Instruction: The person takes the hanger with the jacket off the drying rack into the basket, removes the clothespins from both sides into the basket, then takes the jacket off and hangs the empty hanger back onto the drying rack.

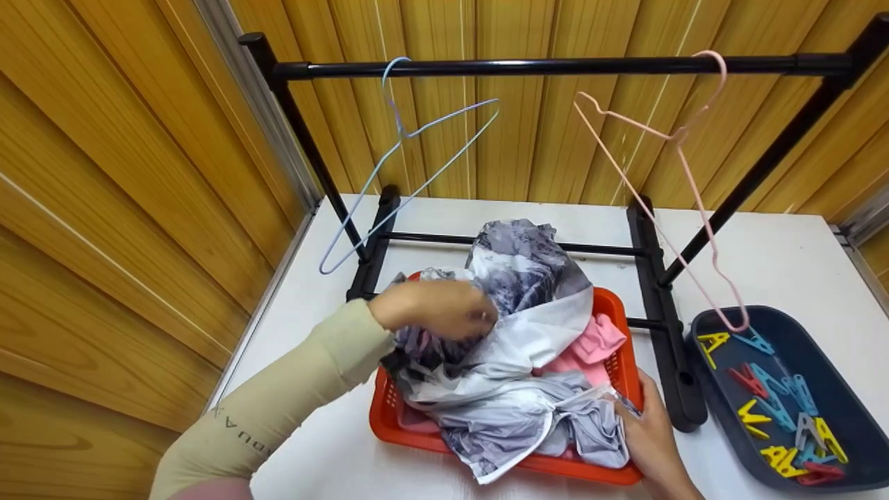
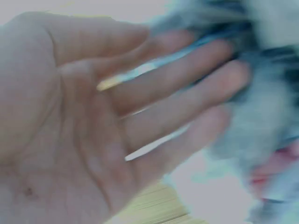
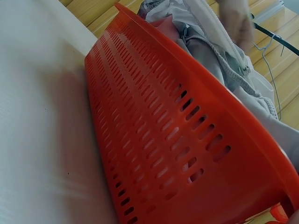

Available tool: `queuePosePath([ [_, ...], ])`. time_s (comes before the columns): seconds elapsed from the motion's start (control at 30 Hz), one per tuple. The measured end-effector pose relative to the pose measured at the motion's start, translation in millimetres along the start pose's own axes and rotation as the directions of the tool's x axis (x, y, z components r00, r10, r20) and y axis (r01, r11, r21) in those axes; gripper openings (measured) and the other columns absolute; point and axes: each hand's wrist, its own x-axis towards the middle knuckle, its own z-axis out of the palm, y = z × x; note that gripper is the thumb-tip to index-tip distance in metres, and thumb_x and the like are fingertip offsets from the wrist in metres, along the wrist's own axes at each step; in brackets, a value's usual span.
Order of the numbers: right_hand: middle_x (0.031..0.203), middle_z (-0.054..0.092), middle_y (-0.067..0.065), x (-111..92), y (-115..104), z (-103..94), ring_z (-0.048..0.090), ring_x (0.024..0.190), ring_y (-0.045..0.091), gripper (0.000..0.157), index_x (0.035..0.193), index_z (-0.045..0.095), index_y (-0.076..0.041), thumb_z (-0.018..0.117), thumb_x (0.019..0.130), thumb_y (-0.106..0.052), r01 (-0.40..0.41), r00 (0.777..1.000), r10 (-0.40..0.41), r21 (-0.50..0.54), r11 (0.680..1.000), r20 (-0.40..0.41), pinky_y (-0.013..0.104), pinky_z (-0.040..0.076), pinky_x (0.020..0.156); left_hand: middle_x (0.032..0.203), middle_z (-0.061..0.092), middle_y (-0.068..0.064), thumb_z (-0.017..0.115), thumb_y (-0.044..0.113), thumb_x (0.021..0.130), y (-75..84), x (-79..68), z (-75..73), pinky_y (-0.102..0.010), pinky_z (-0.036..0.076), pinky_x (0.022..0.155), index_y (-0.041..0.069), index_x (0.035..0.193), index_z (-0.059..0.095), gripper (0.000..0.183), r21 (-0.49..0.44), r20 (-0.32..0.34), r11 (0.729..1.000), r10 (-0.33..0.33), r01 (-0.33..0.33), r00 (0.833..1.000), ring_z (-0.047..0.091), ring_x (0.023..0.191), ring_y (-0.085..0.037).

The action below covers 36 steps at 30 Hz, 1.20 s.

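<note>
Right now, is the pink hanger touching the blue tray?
Touching. The head view shows the pink hanger hung from the rail, its lower tip resting on the blue tray's rim.

Black rack (image 1: 555, 67) stood at the white table's (image 1: 778, 250) back edge, blue hanger (image 1: 410, 173) and pink hanger (image 1: 667, 180) hung on it, dark tray (image 1: 854, 361) of clothes pegs (image 1: 778, 410) (mixed colours) placed near the right edge.

Even, bright light in the head view, edges bowed by the wide lens. The left wrist view is washed out and smeared with blur. The basket (image 3: 177, 140) throws a soft shadow on the table (image 3: 37, 116).
</note>
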Motion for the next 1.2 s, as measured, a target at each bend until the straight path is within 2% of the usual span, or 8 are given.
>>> queuePosePath([
  [0.13,0.151,0.032,0.019,0,0,0.3,0.036,0.123,0.014,0.066,0.153,0.014,-0.007,0.050,0.098,-0.011,-0.008,1.000,0.008,-0.014,1.000,-0.008,0.025,0.026,0.104,0.105,0.067,-0.009,0.052,0.030,0.098,-8.0,20.2,-19.1,-0.036,0.052,0.086,0.009,0.113,0.063,0.028,-0.035,-0.303,0.997,-0.077,0.069,0.950,0.064,0.092,-0.021],
  [0.23,0.153,0.028,0.020,1,0,0.2,0.033,0.130,0.021,0.067,0.154,0.011,-0.006,0.049,0.099,-0.010,-0.013,1.000,0.013,0.015,1.000,0.008,0.034,0.023,0.109,0.138,0.052,-0.012,0.053,0.048,0.094,-20.6,45.9,-18.6,-0.045,0.042,0.105,0.017,0.136,0.052,0.052,-0.087,-0.361,0.978,-0.206,0.188,0.909,0.052,0.125,-0.028],
  [0.4,0.155,0.024,0.020,1,-1,1.4,0.028,0.136,0.028,0.068,0.154,0.009,-0.006,0.048,0.099,-0.008,-0.027,0.999,0.026,0.049,0.998,0.031,0.042,0.020,0.113,0.161,0.015,-0.015,0.044,0.071,0.087,-47.1,90.0,-1.7,-0.061,0.021,0.114,0.032,0.152,0.026,0.079,-0.171,-0.245,0.910,-0.412,0.379,0.878,0.016,0.147,-0.043],
  [0.57,0.154,0.025,0.021,0,-1,2.9,0.028,0.136,0.030,0.068,0.154,0.010,-0.006,0.049,0.098,-0.009,-0.026,0.999,0.024,0.053,0.998,0.034,0.044,0.020,0.114,0.162,0.011,-0.018,0.038,0.075,0.086,-72.0,114.8,16.6,-0.062,0.021,0.114,0.031,0.154,0.020,0.083,-0.222,-0.129,0.843,-0.524,0.491,0.842,0.013,0.146,-0.048],
  [0.83,0.153,0.027,0.018,-3,-3,-0.5,0.030,0.134,0.026,0.068,0.154,0.012,-0.008,0.051,0.098,-0.010,-0.032,0.999,0.031,0.049,0.998,0.028,0.042,0.021,0.113,0.158,0.027,-0.013,0.041,0.068,0.089,-86.2,127.7,32.8,-0.046,0.022,0.119,0.016,0.155,0.019,0.087,-0.373,-0.017,0.805,-0.503,0.462,0.864,0.026,0.146,-0.034],
  [1.0,0.147,0.038,0.016,-7,-2,-1.5,0.042,0.118,0.007,0.066,0.152,0.019,-0.009,0.054,0.097,-0.013,-0.002,1.000,0.002,0.010,1.000,-0.013,0.022,0.030,0.101,0.148,0.045,-0.015,0.049,0.046,0.092,-86.2,132.2,34.6,-0.039,0.032,0.114,0.005,0.144,0.042,0.067,-0.399,-0.107,0.815,-0.495,0.419,0.862,0.041,0.138,-0.030],
  [1.1,0.142,0.044,0.017,-8,-1,-1.0,0.044,0.104,-0.005,0.064,0.151,0.024,-0.008,0.056,0.096,-0.012,0.034,0.999,-0.034,-0.005,0.999,-0.040,0.012,0.032,0.092,0.122,0.062,-0.017,0.053,0.027,0.089,-86.0,133.0,35.3,-0.038,0.044,0.103,0.001,0.105,0.061,0.032,-0.402,-0.191,0.830,-0.489,0.387,0.851,0.057,0.117,-0.027],
  [1.2,0.143,0.043,0.017,-7,-1,-1.9,0.041,0.102,-0.009,0.064,0.151,0.023,-0.007,0.056,0.096,-0.012,0.037,0.999,-0.037,-0.002,0.999,-0.035,0.012,0.030,0.092,0.092,0.060,-0.012,0.053,0.016,0.086,-85.9,133.5,35.7,-0.041,0.048,0.091,0.012,0.072,0.046,0.016,-0.373,-0.274,0.849,-0.486,0.374,0.830,0.056,0.090,-0.023],
])
